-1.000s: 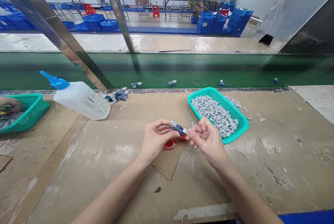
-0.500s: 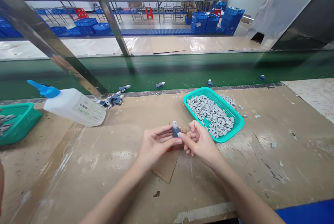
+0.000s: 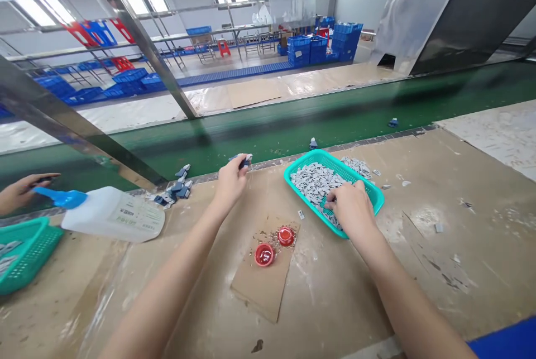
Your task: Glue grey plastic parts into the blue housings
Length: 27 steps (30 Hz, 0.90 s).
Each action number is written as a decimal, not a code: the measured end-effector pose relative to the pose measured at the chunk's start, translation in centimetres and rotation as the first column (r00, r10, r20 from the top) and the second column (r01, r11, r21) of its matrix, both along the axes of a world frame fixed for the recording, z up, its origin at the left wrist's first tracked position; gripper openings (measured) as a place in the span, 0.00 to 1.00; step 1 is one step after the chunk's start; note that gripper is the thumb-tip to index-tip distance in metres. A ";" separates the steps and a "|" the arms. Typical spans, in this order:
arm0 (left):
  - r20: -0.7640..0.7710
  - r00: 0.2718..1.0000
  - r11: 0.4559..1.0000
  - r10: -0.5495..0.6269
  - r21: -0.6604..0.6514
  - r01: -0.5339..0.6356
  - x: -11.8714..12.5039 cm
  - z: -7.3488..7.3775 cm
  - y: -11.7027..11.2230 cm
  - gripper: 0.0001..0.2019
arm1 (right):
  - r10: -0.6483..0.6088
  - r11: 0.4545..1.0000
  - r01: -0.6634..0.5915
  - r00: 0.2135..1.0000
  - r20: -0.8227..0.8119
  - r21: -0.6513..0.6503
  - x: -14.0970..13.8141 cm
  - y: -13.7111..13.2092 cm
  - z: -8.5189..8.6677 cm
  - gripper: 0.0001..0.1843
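Observation:
My left hand (image 3: 230, 180) is stretched forward to the edge of the green conveyor belt (image 3: 268, 130), its fingers pinched on a small blue and grey plastic part (image 3: 243, 160). My right hand (image 3: 350, 206) reaches into the teal basket (image 3: 374, 198) of small grey plastic pieces (image 3: 312, 180), fingers curled down among them. Two red caps (image 3: 274, 244) sit on a scrap of cardboard (image 3: 262, 278) between my arms. A small pile of blue and grey parts (image 3: 173, 188) lies left of my left hand.
A white glue bottle with a blue nozzle (image 3: 104, 214) lies on its side at left. Another teal basket (image 3: 25, 253) stands at far left, with another person's hand (image 3: 19, 191) above it. Single parts (image 3: 313, 143) ride on the belt. A metal frame post (image 3: 138, 52) slants up behind.
My hands have parted. The left carried the assembled part forward to the belt edge. The right went into the teal basket. My view tilted, uncovering the red caps.

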<state>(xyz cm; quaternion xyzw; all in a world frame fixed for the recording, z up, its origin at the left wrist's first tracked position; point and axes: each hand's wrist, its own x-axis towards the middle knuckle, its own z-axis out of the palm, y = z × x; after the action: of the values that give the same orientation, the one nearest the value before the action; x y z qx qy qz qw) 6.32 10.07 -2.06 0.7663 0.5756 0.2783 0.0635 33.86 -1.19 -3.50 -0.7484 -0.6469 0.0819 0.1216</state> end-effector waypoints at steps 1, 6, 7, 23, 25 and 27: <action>-0.057 0.998 1.000 -0.008 -0.004 0.008 0.3 -0.2 1.3 0.20 | 0.002 1.000 -0.002 1.000 -0.005 0.007 -0.4 0.0 -0.1 0.07; -0.228 0.974 0.999 0.008 -0.048 -0.020 1.0 -1.7 6.1 0.20 | 0.037 0.998 -0.037 0.999 0.002 0.056 -0.9 -0.2 -0.2 0.09; -0.256 0.966 0.997 0.031 -0.056 -0.047 0.8 -1.9 6.7 0.20 | 0.046 0.996 -0.045 0.999 -0.012 0.075 -0.9 -0.3 -0.1 0.11; -0.446 0.887 0.954 0.123 -0.191 -0.229 -8.2 -1.8 7.6 0.17 | 0.161 0.985 -0.124 0.385 -0.909 0.122 -3.0 -4.0 2.5 0.09; -0.444 0.891 0.964 0.097 -0.180 -0.195 -8.4 -2.0 7.0 0.15 | 0.165 0.978 -0.187 0.407 -0.898 0.096 -3.9 -4.4 2.3 0.08; -0.427 0.900 0.971 0.088 -0.165 -0.173 -8.4 -1.9 6.4 0.12 | 0.151 0.972 -0.228 0.407 -0.901 0.060 -4.8 -4.7 1.8 0.08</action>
<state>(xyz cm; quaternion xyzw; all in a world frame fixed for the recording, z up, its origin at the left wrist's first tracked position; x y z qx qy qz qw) -2.05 16.46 -3.96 0.7574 0.6508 0.0531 -0.0035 29.06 -5.91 -1.69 -0.5147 -0.5590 0.5043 0.4102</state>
